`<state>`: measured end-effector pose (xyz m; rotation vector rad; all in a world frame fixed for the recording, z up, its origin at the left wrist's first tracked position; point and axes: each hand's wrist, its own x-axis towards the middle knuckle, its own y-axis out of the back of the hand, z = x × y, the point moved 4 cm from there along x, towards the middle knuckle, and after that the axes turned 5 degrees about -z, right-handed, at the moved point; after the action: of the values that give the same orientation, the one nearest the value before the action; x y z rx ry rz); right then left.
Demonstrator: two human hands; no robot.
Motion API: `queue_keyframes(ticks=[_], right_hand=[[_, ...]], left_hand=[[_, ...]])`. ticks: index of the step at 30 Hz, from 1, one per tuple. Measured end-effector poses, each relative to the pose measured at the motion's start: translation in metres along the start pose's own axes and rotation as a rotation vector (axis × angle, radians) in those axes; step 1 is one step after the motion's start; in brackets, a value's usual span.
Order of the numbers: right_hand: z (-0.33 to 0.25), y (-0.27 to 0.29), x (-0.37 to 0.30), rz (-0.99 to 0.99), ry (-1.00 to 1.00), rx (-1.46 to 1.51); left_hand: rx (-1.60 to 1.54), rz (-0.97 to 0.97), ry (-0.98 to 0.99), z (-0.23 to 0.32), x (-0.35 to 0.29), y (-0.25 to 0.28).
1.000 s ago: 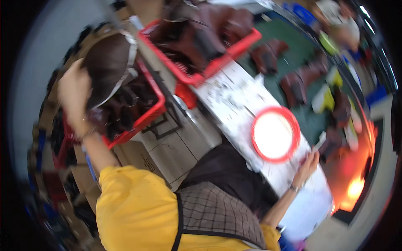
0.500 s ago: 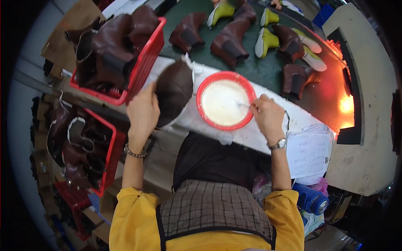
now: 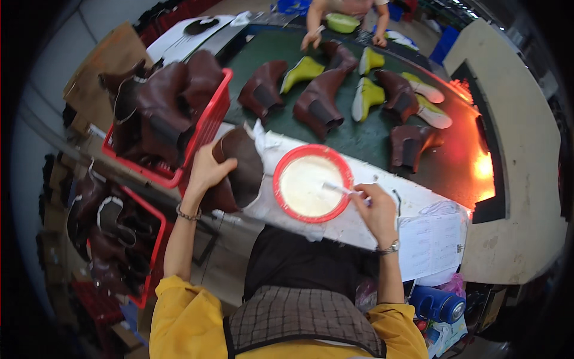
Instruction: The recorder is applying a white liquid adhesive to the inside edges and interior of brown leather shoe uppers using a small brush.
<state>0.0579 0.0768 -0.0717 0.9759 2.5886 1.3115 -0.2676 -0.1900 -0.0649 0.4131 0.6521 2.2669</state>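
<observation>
My left hand (image 3: 209, 170) grips a dark brown leather boot upper (image 3: 246, 167), thumb on top and fingers out of sight beneath it. The upper lies at the edge of the white bench (image 3: 263, 216), just left of a round red-rimmed bowl (image 3: 279, 200). Creamy white liquid (image 3: 305, 185) fills the bowl. Between the closed fingers of my right hand (image 3: 376, 209) is the pale handle of a brush (image 3: 338, 188); its tip reaches into the liquid.
Brown boots (image 3: 320, 102) and lime-green shoe pieces (image 3: 368, 96) stand on a green belt (image 3: 359, 137) leading to a glowing heater (image 3: 481, 167). Red crates (image 3: 206, 125) of uppers are at left. Written sheets (image 3: 430, 239) lie at right. Across the belt is a co-worker's hand (image 3: 311, 39).
The view has tilted up, bringing a co-worker into sight at the far side. My left thumb now lies across the upper, and the brush shows more clearly in the bowl.
</observation>
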Motion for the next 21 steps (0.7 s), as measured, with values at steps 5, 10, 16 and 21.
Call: queue_keyframes(ticks=[5, 10, 16, 21], right_hand=[[0.000, 0.012, 0.015, 0.018, 0.098, 0.076], [-0.053, 0.018, 0.050, 0.053, 0.348, 0.311], [-0.060, 0.016, 0.050, 0.139, 0.481, 0.196], [-0.059, 0.012, 0.032, 0.158, 0.430, 0.214]], left_hand=[[-0.372, -0.182, 0.234, 0.061, -0.024, 0.011], [-0.405, -0.516, 0.312, 0.092, -0.039, -0.012], [-0.685, -0.345, 0.230, 0.091, -0.046, -0.009], [-0.695, -0.138, 0.106, 0.105, -0.052, -0.005]])
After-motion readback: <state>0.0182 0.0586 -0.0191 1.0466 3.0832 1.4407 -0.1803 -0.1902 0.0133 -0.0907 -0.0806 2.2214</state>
